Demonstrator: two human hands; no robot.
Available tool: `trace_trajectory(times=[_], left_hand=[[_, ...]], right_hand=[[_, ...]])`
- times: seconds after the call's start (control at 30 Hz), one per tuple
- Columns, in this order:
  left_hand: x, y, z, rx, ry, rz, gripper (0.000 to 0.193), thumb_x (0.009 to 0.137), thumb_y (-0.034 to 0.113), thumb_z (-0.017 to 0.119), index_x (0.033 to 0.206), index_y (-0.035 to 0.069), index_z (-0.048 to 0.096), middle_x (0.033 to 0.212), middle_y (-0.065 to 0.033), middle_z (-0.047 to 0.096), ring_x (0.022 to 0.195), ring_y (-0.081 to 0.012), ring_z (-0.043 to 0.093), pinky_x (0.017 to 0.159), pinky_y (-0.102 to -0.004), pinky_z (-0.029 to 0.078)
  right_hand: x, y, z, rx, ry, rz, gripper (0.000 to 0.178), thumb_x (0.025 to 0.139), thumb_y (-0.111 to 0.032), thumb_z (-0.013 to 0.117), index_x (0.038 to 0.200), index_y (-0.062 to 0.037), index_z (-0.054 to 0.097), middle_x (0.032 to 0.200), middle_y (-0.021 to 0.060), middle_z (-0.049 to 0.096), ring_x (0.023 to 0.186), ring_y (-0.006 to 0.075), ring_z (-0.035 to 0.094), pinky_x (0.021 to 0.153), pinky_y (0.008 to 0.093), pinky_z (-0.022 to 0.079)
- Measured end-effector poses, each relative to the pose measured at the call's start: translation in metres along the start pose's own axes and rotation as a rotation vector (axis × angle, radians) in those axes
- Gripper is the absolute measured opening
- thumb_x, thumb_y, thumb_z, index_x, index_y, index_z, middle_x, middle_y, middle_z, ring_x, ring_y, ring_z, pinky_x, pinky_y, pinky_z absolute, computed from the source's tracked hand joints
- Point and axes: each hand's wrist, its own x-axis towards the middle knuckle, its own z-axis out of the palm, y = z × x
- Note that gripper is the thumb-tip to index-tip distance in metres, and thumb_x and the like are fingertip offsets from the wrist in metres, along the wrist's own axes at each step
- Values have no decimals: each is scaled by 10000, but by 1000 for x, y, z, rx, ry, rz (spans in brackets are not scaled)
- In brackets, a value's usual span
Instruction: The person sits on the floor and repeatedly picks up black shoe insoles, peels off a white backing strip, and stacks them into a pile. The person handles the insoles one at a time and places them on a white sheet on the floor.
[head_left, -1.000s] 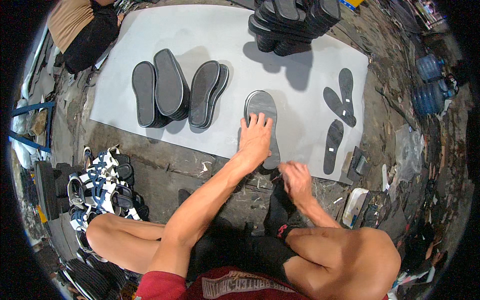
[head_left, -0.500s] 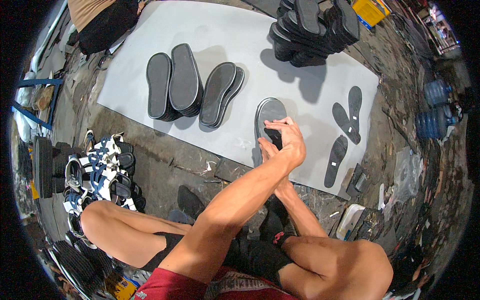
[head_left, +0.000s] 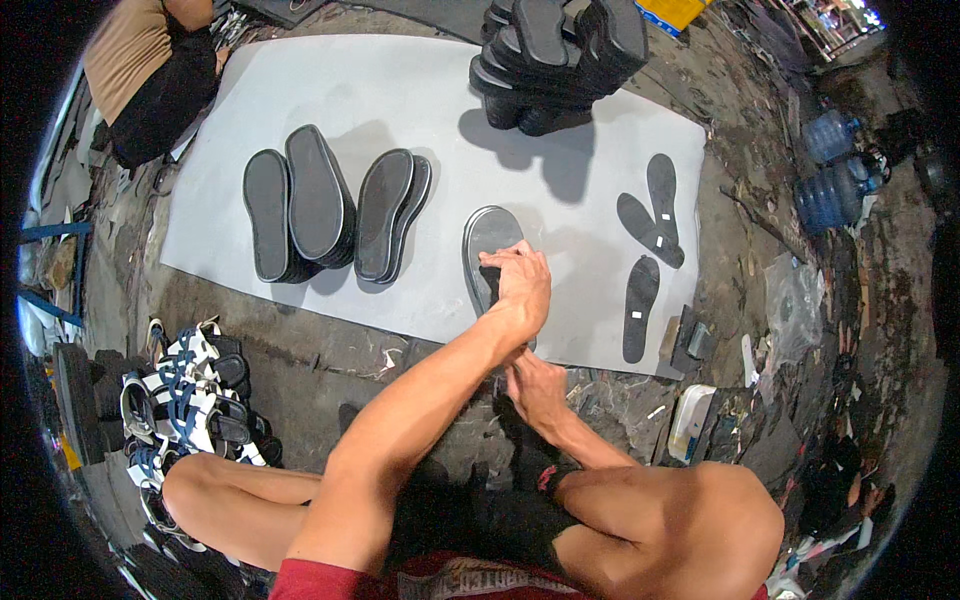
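A dark grey shoe sole (head_left: 494, 226) with a lighter rim lies on the white sheet (head_left: 450, 270) in front of me. My left hand (head_left: 522, 288) is closed over its middle, fingers bent together and pressed to its top face. Just below, at the sole's near end, is my right hand (head_left: 537, 388). Its fingers are curled closed; the left wrist partly covers their tips, and what they hold cannot be made out. To the left stand stacks of similar soles (head_left: 318, 200). On the right lie three thin black insoles (head_left: 641, 305) with small white labels.
A tall heap of black soles (head_left: 545, 75) stands at the far edge of the sheet. Strapped sandals (head_left: 200, 400) are piled by my left knee. Another person (head_left: 150, 85) sits at the far left. Blue water jugs (head_left: 830, 190) and scraps lie to the right.
The view has shifted, so the scene sits further left. My right hand has drawn back toward me from beside the sole to its near end. My left hand stays on the sole.
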Motion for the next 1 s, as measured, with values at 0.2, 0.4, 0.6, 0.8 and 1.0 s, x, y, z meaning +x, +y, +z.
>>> trace_trajectory(times=[0.2,0.4,0.6,0.8,1.0], left_hand=[[-22,-20,14,-115,203,57,484,841,214,843,1216,-30,659,1213,-287,650,1124,-508,740,1017,-625,614],[-36,-35,14,-287,216,102,742,686,137,977,1322,-41,638,1230,-270,630,1240,-512,685,1107,-592,569],[-62,-54,30,-522,246,158,780,763,206,941,1413,-60,602,1511,-386,534,1481,-600,488,1261,-640,405],[-118,11,52,-1151,510,-161,1395,694,159,973,1766,4,94,1781,-425,16,1651,-629,111,1355,-662,212],[-110,55,102,-1362,724,-312,1217,856,58,842,1771,-22,44,1788,-427,36,1659,-609,137,1359,-629,185]], right_hand=[[-13,1,-27,195,74,72,131,1048,-137,731,1155,-90,790,1135,121,829,913,373,807,747,460,649],[1,26,-48,129,67,124,188,1108,-126,665,1115,-14,816,1006,175,824,742,319,794,668,408,602],[57,44,-57,403,132,113,322,1166,-213,584,1101,21,796,1035,165,816,840,320,765,785,419,584],[58,49,-35,370,83,160,337,1119,-229,656,1336,26,610,1155,249,676,1133,405,685,1019,497,529],[70,19,-2,217,192,96,738,855,-302,941,1346,81,544,1173,255,643,994,432,683,905,510,556]])
